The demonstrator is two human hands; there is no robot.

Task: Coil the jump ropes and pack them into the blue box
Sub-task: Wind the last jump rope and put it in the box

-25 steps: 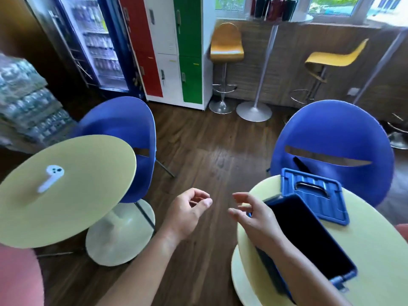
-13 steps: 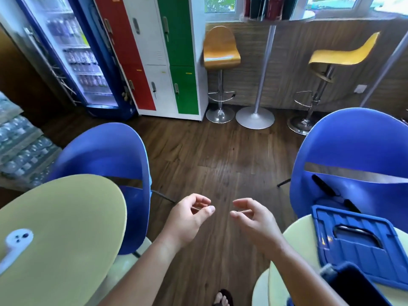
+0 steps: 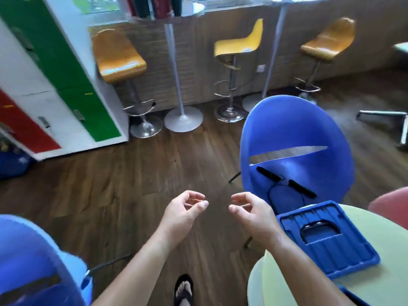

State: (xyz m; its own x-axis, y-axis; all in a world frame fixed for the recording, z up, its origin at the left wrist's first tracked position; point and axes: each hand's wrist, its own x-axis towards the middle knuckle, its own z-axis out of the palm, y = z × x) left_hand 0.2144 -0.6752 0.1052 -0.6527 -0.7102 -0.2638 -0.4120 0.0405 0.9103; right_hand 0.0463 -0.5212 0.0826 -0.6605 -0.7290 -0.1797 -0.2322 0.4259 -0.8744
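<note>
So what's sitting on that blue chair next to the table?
A jump rope: two black handles and a thin black cord, lying loose on the blue chair's seat. The seat's front is hidden behind the blue lid and table, so more could lie there.

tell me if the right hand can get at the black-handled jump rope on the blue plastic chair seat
Probably yes: the right hand hovers empty near the black-handled jump rope, which lies uncovered on the blue plastic chair, nothing between.

A jump rope [image 3: 301, 189] is seen lying on the blue chair [image 3: 298, 129] — left of it, left hand [image 3: 183, 209] and right hand [image 3: 251, 213] are held loosely curled.
</note>
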